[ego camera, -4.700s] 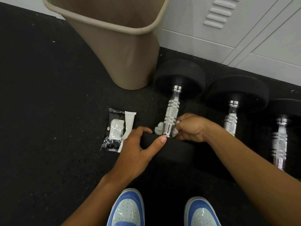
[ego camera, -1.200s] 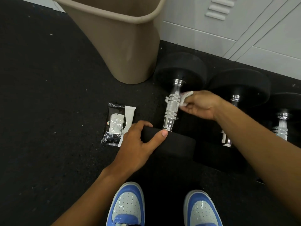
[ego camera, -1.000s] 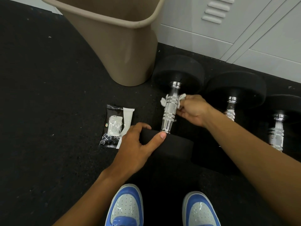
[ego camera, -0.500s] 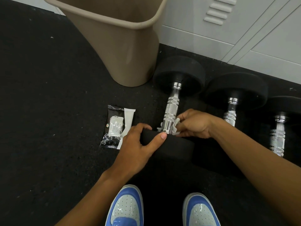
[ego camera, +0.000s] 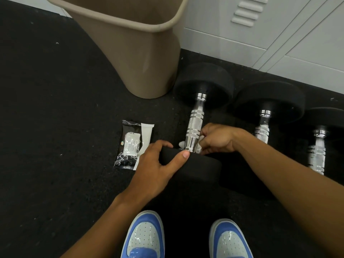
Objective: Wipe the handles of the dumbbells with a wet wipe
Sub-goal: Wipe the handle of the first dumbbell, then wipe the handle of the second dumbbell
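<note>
Three black dumbbells with chrome handles lie side by side on the black floor. My left hand grips the near weight of the leftmost dumbbell, thumb on its top edge. At the near end of that dumbbell's handle, my right hand holds a white wet wipe wrapped round the chrome. The wipe shows on both sides of the handle. The middle dumbbell's handle and the right one's handle lie bare to the right.
A tan waste bin stands just behind and left of the leftmost dumbbell. A black wet wipe packet lies on the floor left of my left hand. Grey lockers line the back. My blue shoes are at the bottom.
My right hand slid the wipe down the handle from its far end to its near end. My left hand kept its grip on the near weight.
</note>
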`<state>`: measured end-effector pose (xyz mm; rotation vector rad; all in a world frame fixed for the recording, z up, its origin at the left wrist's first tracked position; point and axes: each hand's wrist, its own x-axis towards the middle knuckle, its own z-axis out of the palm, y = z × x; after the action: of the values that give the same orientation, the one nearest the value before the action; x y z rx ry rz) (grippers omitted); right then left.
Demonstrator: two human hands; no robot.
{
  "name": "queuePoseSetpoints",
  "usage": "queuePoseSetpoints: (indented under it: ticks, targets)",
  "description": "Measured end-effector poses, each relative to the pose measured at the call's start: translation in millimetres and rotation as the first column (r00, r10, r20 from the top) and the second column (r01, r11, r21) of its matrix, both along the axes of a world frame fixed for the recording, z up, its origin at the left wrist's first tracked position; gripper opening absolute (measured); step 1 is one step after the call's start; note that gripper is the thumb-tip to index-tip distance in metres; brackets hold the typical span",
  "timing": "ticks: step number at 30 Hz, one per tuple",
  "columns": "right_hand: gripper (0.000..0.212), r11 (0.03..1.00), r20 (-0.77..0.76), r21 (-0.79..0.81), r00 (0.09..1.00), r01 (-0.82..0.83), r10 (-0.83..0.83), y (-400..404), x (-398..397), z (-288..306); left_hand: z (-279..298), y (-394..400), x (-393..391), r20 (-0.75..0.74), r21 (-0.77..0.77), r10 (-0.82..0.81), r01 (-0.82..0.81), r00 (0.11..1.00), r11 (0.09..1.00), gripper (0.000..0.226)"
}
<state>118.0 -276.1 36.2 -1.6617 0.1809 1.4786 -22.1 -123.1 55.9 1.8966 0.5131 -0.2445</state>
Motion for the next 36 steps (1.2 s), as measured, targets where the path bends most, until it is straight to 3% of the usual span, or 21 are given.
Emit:
queuePoseSetpoints:
  ticks: [3, 7, 11, 16, 19, 22, 27, 32, 36]
  targets:
    - [0.032, 0.948, -0.066, 0.107, 0.954, 0.298, -0.293, -1.8, 12.7, 4.1, 1.3, -0.4, -0.5, 0.008, -0.002, 0.006, -0.006, 1.0, 1.0, 0.056]
    - [0.026, 0.713, -0.152, 0.199, 0.74, 0.672, -0.655, 4.4, 21.6, 1.6, 1.5, -0.8, 0.3, 0.019, 0.022, -0.004, 0.004, 1.0, 1.0, 0.057]
    - [0.031, 0.577, -0.141, 0.255, 0.62, 0.776, -0.772, 8.1, 27.1, 7.0, 1.2, -1.3, 0.5, 0.029, 0.043, -0.012, 0.011, 1.0, 0.999, 0.058]
    - [0.029, 0.39, -0.051, 0.144, 0.401, 0.909, -0.915, -5.0, 16.5, 24.0, 6.9, 0.9, 2.1, 0.014, 0.055, -0.045, 0.044, 0.999, 0.998, 0.059]
    - [0.037, 0.352, -0.105, 0.187, 0.375, 0.917, -0.921, -34.3, 2.7, 57.2, 14.8, 0.3, 3.5, -0.001, 0.104, -0.089, 0.088, 0.996, 0.991, 0.054]
    - [0.029, 0.303, -0.179, 0.275, 0.358, 0.912, -0.916, -67.8, -17.4, 102.8, 27.7, -4.8, 3.9, 0.022, 0.243, -0.121, 0.113, 0.992, 0.963, 0.04]
    - [0.025, 0.3, -0.117, 0.366, 0.364, 0.881, -0.924, -117.5, -51.4, 181.6, 72.0, -19.7, 7.8, 0.126, 0.401, -0.335, 0.261, 0.934, 0.878, 0.032]
    - [0.029, 0.274, -0.096, 0.432, 0.346, 0.859, -0.933, -158.5, -79.6, 239.6, 139.2, -47.9, 14.7, 0.223, 0.411, -0.485, 0.369, 0.846, 0.833, 0.022]
    - [0.033, 0.31, -0.072, 0.467, 0.386, 0.828, -0.92, -184.4, -102.2, 270.3, 184.6, -75.5, 14.9, 0.28, 0.457, -0.557, 0.402, 0.781, 0.793, 0.018]
